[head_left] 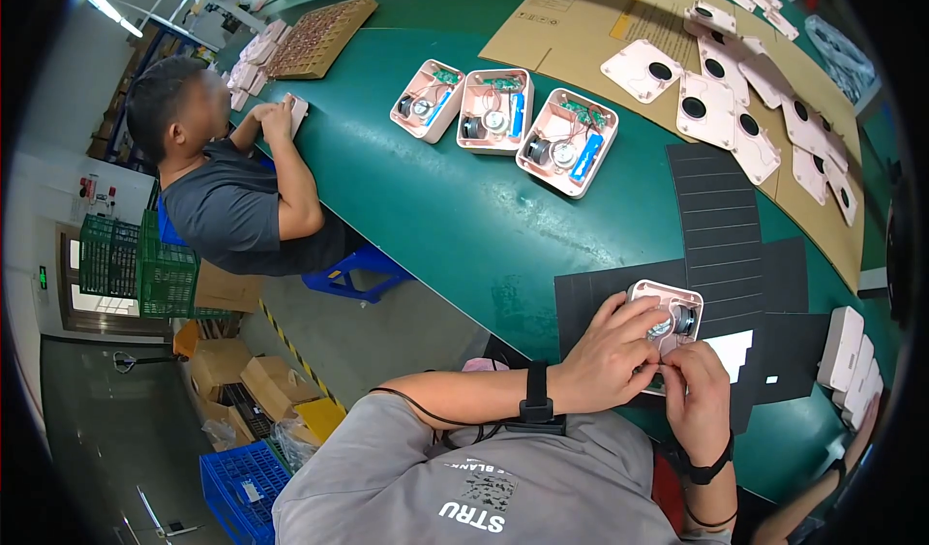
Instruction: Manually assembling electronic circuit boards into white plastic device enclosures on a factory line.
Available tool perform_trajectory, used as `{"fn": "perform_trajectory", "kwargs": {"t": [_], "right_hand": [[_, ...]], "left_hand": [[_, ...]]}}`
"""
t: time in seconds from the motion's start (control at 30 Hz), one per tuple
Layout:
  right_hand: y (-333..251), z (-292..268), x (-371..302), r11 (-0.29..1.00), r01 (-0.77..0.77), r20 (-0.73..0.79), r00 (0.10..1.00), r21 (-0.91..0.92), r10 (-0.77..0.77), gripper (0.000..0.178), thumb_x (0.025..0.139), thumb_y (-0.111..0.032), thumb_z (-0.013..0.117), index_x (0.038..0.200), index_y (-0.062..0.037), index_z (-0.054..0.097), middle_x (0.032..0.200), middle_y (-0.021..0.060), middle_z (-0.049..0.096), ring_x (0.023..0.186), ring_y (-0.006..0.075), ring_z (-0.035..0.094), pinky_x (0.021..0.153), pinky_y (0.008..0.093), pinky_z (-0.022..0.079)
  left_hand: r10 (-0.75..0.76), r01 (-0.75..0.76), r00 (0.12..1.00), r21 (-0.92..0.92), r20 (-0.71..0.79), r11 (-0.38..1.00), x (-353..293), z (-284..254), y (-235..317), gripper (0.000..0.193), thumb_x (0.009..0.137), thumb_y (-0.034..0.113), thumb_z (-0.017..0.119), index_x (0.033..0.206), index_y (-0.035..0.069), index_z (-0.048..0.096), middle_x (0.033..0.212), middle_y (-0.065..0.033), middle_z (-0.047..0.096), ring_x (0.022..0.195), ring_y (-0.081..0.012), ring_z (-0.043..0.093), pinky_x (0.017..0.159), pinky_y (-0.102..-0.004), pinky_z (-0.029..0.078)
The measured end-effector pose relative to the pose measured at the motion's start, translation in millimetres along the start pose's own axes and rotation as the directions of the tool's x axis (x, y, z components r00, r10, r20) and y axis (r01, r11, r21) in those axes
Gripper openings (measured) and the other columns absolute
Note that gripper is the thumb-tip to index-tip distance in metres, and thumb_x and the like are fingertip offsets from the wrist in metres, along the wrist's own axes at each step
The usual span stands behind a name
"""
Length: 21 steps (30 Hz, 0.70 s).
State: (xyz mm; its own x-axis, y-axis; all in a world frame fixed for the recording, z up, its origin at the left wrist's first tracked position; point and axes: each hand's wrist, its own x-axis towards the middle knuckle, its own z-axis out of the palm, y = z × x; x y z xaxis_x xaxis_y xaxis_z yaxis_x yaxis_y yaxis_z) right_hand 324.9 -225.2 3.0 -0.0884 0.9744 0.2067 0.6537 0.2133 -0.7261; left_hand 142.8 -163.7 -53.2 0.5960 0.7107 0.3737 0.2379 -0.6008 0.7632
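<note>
In front of me, an open pink plastic housing (693, 297) lies on black foam sheets, with a round dark part and a metallic disc inside. My left hand (612, 349) reaches over its left side, fingers bent onto the housing and thumb near the other hand. My right hand (699, 390) is closed at the housing's near end, its thumb and forefinger pinched together beside my left fingertips. Whatever small thing sits between those fingertips is hidden. Part of a green circuit board shows beneath my hands.
Three open pink housings (495, 111) with blue batteries stand farther off on the green table (435, 206). Pink covers (706, 109) lie on cardboard (571, 22) at far right. A strip-cut black sheet (718, 206) and white stickers (733, 351) lie nearby. A co-worker (232, 177) sits left; another person's arm (823, 487) shows right.
</note>
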Motion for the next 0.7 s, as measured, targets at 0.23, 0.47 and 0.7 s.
{"fn": "perform_trajectory", "kwargs": {"t": [0.23, 0.47, 0.7], "right_hand": [[0, 4, -7, 0.991, -0.049, 0.064, 0.996, -0.124, 0.058, 0.014, 0.09, 0.006, 0.066, 0.099, 0.0005, 0.057, 0.098, 0.0184, 0.061, 0.089, 0.0414, 0.063, 0.073, 0.0499, 0.051], [0, 0, -4, 0.99, -0.041, 0.115, 0.992, -0.134, 0.057, 0.013, 0.093, 0.004, 0.064, 0.1, -0.0007, 0.055, 0.098, 0.0182, 0.062, 0.088, 0.042, 0.064, 0.072, 0.0513, 0.052], [7, 9, -8, 0.988, -0.018, 0.055, 0.998, -0.153, 0.027, 0.014, 0.092, 0.005, 0.064, 0.101, -0.0006, 0.055, 0.097, 0.0173, 0.061, 0.086, 0.0397, 0.064, 0.069, 0.0495, 0.052]], "left_hand": [[0.0, -0.001, 1.0, 0.108, 0.004, 0.994, -1, 0, 9, 0.01, 0.082, 0.009, 0.08, 0.081, 0.005, 0.071, 0.137, -0.0176, 0.067, 0.141, -0.0389, 0.053, 0.118, -0.0617, 0.036], [0.015, -0.008, 0.998, 0.106, -0.066, 0.994, 3, 4, 12, 0.01, 0.081, 0.008, 0.079, 0.083, 0.002, 0.07, 0.137, -0.0195, 0.065, 0.138, -0.0393, 0.055, 0.118, -0.0597, 0.037], [-0.021, 0.021, 1.0, -0.018, 0.006, 1.0, 3, 2, 7, 0.01, 0.082, 0.007, 0.078, 0.085, 0.001, 0.07, 0.14, -0.0195, 0.06, 0.14, -0.0394, 0.051, 0.116, -0.057, 0.037]]}}
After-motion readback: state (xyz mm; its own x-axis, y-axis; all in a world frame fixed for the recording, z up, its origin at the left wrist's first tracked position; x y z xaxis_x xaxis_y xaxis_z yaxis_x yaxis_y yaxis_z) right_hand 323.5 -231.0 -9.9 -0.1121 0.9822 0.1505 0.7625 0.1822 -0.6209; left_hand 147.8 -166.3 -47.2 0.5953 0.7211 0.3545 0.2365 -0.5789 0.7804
